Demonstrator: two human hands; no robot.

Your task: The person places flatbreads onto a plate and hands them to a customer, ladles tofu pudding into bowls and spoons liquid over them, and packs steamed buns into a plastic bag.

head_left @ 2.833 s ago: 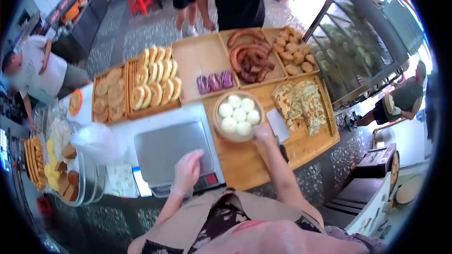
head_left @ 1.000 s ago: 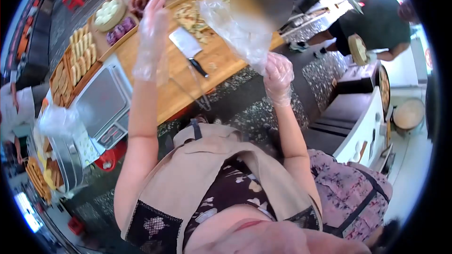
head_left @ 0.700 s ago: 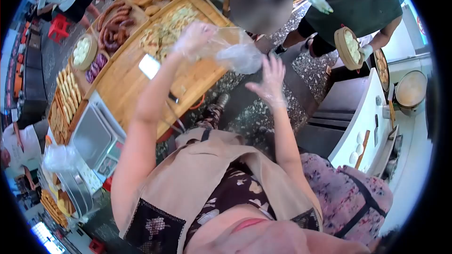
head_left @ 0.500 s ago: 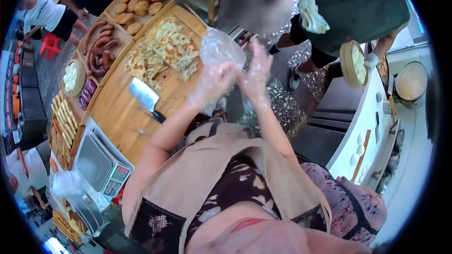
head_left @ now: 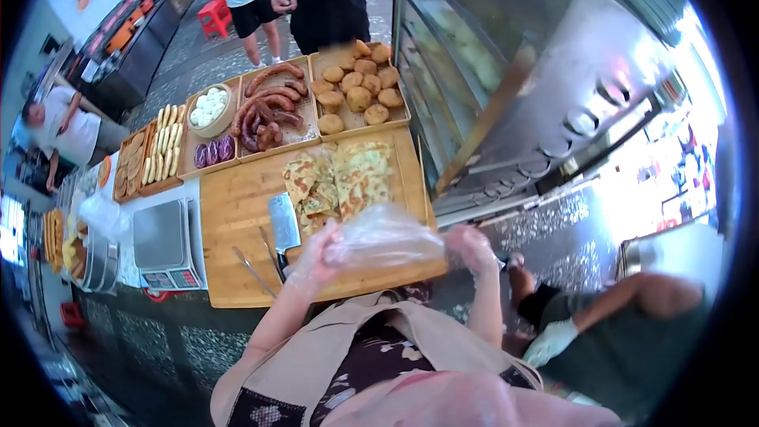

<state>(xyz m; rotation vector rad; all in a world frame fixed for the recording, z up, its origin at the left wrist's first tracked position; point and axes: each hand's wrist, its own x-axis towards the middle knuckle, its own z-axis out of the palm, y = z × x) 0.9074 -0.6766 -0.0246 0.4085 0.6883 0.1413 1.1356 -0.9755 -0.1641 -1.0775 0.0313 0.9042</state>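
A clear plastic bag (head_left: pixel 387 239) is stretched between my two gloved hands, above the front edge of the wooden board (head_left: pixel 237 229). My left hand (head_left: pixel 319 255) is closed on the bag's left end, and my right hand (head_left: pixel 472 250) pinches its right end. Behind the bag lies cut flatbread (head_left: pixel 360 178) on the board. A cleaver (head_left: pixel 284 221) rests left of the flatbread, its dark handle partly behind my left hand. Metal tongs (head_left: pixel 254 272) lie near the board's front edge.
Trays hold sausages (head_left: pixel 269 107), round golden cakes (head_left: pixel 358 98) and long breads (head_left: pixel 164 142). A steamer of white buns (head_left: pixel 209 107) stands beside purple rolls (head_left: pixel 214 152). A scale (head_left: pixel 162 237) is at left. A gloved co-worker (head_left: pixel 624 340) is close at right; a metal cabinet (head_left: pixel 569 55) stands behind.
The view has swung toward the trays. My hands have moved apart, drawing the bag out sideways. The co-worker now appears lower right, and the steamer basket they carried is out of sight.
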